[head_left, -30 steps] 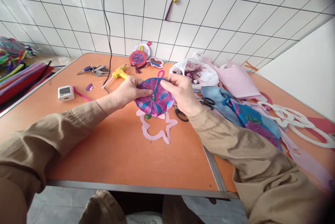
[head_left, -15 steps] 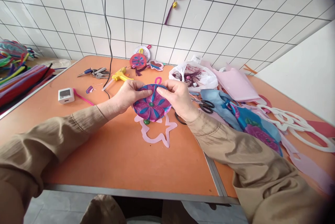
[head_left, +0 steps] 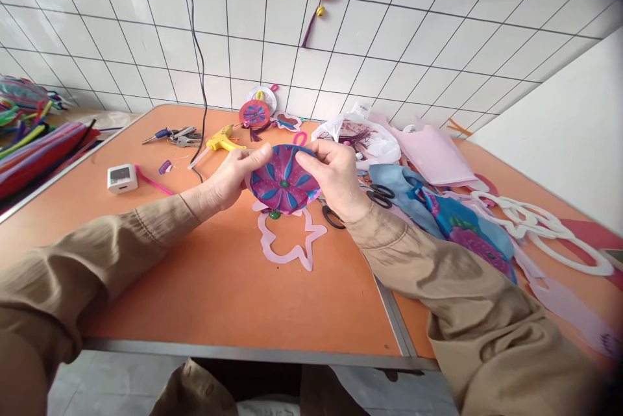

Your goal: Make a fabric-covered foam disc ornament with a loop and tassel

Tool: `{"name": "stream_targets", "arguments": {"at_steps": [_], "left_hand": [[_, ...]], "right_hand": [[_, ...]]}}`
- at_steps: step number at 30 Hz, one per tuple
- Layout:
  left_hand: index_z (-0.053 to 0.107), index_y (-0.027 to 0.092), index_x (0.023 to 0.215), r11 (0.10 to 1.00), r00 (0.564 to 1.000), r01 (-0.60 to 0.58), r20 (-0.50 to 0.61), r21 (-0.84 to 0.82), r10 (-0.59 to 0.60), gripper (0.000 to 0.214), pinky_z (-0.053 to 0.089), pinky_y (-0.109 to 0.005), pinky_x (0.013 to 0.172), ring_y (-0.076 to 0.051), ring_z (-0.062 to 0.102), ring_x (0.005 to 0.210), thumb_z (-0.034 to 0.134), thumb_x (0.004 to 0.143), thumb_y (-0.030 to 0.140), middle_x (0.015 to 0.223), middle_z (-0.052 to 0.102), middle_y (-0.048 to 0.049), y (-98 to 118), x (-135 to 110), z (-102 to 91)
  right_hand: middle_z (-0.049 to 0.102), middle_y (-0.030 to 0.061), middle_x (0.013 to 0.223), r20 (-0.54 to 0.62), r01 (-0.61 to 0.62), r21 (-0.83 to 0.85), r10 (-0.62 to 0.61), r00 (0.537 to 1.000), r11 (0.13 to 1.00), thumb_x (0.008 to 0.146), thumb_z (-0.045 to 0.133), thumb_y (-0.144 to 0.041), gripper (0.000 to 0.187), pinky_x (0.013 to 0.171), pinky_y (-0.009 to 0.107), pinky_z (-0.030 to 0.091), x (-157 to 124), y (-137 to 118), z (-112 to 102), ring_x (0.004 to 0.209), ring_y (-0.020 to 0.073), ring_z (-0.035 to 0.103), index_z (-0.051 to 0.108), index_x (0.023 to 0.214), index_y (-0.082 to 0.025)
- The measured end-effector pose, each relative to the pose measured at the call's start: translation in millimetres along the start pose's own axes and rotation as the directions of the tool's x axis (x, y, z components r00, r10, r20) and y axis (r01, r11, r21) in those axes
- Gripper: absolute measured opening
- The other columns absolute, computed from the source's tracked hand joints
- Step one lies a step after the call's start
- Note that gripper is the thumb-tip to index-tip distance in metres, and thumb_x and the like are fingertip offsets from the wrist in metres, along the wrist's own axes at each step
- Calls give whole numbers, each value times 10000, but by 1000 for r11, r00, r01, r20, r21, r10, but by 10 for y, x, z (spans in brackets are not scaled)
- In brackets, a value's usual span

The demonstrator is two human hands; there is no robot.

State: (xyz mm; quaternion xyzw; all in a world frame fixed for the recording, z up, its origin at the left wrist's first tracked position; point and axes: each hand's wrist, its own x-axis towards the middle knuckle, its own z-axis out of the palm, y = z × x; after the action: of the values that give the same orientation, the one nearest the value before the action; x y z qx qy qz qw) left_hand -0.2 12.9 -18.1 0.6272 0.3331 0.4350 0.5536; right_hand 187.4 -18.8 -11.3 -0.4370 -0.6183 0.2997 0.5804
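A round purple-and-blue fabric ornament (head_left: 285, 183) with a flower pattern is held up between my hands above the table. My left hand (head_left: 232, 176) grips its left edge, thumb along the upper front. On the other side, my right hand (head_left: 337, 176) pinches the upper right edge with thumb and fingers. A pink loop (head_left: 300, 138) stands up from the ornament's top. Just below its lower edge shows a green bead (head_left: 275, 215). Beneath, a pink cut-out frame (head_left: 307, 247) lies on the table, its upper part hidden by the ornament.
Scissors (head_left: 333, 216) lie right of the frame. A yellow glue gun (head_left: 222, 138), keys (head_left: 183, 137) and a white box-shaped device (head_left: 122, 178) are at the left. Blue patterned fabric (head_left: 467, 228), a white plastic bag (head_left: 379, 143) and white cut-out rings (head_left: 579, 260) crowd the right.
The ornament has risen slightly and turned a little in my hands. My left thumb has slid off its middle toward the upper left edge.
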Motion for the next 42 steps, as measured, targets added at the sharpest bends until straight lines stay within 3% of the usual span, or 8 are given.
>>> {"name": "stream_targets", "arguments": {"at_steps": [5,11,20,24,30,33,38,42], "left_hand": [[689,104,654,999,998,42,42,-6,-41,421,496,-283,518,-145,601,518,878,662,480,617,689,-77,64,-53,65],[529,156,467,927,958,-285,42,244,284,503,307,-235,400,-72,380,431,797,774,451,438,475,15,173,-81,45],[785,146,860,434,682,-641,210,633,701,193,501,-231,572,-132,656,602,595,893,147,687,734,-37,214,-128,-66],[774,165,891,138,501,-684,324,717,802,170,510,-225,589,-139,698,642,605,907,151,732,759,-43,200,-86,-136],[755,184,887,-79,344,-680,412,729,844,182,498,-234,571,-136,696,630,598,955,246,742,772,-35,176,-17,-176],[747,168,830,87,456,-696,345,713,821,187,473,-233,533,-129,660,590,614,938,242,692,749,-28,202,-48,-127],[584,148,546,812,925,-374,117,447,362,396,336,-225,403,-68,427,427,731,859,341,459,528,17,281,-79,-25],[610,157,580,973,990,-109,115,202,87,452,398,-252,404,-102,484,443,850,685,526,511,559,-5,312,-36,-9]], "right_hand": [[572,-14,623,-18,105,-43,-105,994,994,797,677,-286,150,536,291,418,-6,-38,-8,560,123,493,617,679,-214],[709,20,779,-62,326,-79,-331,942,942,839,681,-280,65,677,330,557,-8,41,-28,723,170,658,676,830,-216],[725,18,865,-48,622,-144,-633,772,770,919,678,-297,76,760,401,587,-10,49,-64,823,210,697,715,875,-347],[725,18,894,-27,661,-152,-671,741,735,924,683,-295,93,752,397,582,-9,19,-71,830,210,703,726,905,-375],[720,19,902,-32,667,-97,-672,740,739,922,681,-224,136,766,377,580,-18,45,-55,854,198,696,740,922,-346],[703,14,856,-33,604,-47,-605,795,796,906,686,-215,98,754,370,571,-26,42,-42,822,185,678,736,873,-293],[656,2,737,-45,296,-32,-298,954,955,852,698,-255,88,632,339,532,-37,7,-34,682,161,615,681,768,-236],[631,10,677,2,213,-114,-214,977,970,837,686,-252,146,561,333,494,-58,-41,-17,619,158,574,649,698,-233]]}}
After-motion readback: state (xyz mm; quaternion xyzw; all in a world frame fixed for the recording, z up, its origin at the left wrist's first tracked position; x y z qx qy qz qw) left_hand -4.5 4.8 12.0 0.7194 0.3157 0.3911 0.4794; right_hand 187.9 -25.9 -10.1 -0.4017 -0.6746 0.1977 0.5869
